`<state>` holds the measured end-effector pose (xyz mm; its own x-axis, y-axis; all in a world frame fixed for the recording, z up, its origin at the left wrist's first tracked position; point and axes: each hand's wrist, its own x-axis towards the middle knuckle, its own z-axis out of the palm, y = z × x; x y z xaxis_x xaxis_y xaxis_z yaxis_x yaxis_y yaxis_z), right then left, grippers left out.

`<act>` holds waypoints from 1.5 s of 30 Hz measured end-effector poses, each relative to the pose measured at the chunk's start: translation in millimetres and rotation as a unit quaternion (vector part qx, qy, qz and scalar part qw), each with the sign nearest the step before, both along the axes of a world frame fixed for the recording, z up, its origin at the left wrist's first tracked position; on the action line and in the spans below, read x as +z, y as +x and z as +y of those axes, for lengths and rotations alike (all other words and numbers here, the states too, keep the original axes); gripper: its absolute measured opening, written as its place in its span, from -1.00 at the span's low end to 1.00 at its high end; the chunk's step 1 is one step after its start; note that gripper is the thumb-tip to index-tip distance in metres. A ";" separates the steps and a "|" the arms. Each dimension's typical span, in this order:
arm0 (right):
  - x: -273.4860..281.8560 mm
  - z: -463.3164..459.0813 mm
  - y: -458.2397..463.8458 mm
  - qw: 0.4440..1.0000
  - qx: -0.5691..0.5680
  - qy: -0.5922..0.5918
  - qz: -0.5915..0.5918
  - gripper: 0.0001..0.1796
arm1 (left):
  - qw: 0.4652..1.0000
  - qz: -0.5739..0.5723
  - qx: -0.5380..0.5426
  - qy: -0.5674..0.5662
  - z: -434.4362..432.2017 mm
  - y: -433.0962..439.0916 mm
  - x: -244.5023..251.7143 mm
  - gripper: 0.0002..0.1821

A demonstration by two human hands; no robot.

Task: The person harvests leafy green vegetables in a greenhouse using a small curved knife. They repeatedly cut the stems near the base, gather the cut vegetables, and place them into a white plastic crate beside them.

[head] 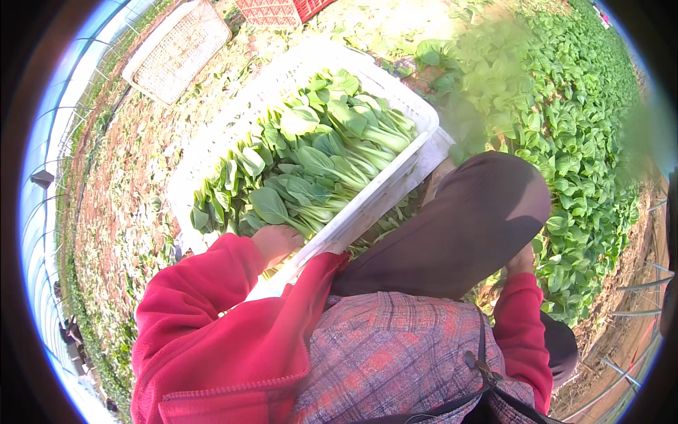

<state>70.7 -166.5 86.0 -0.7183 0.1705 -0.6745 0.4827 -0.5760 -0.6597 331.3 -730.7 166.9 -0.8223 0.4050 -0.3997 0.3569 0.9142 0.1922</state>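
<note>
A white plastic crate stands in front of me, with rows of bok choy lying inside, pale stalks towards the crate's right side. My left hand reaches over the near corner and rests among the closest bok choy. Leaves and stalks cover its fingertips, so I cannot tell whether it grips anything. Down past my bent knee is my right hand, low beside the growing leafy greens. The knee and sleeve hide most of it, along with whatever its fingers touch.
Another pale crate sits at the upper left, and a red plastic crate at the top. Loose leaves litter the soil on the left. My raised knee is between the white crate and the plant bed. Greenhouse hoops curve along the left side.
</note>
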 end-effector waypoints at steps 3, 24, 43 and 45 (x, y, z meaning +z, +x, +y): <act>3.1 26.3 -5.1 0.998 -0.067 0.001 0.012 -0.82 | 0.999 -0.025 -0.024 0.015 1.6 -13.4 -11.2 -0.62; 255.3 -86.4 40.8 0.881 0.008 0.048 0.470 -0.54 | 0.787 -0.056 0.007 0.614 370.3 -244.7 188.5 -0.75; -250.7 -86.7 251.3 0.525 0.836 -0.030 0.158 -0.43 | 0.814 0.155 0.264 0.493 154.3 -433.5 -1.0 -0.87; -259.1 -72.0 273.3 0.558 0.802 -0.089 0.193 -0.42 | 0.803 0.137 0.331 0.477 174.7 -430.2 -10.9 -0.86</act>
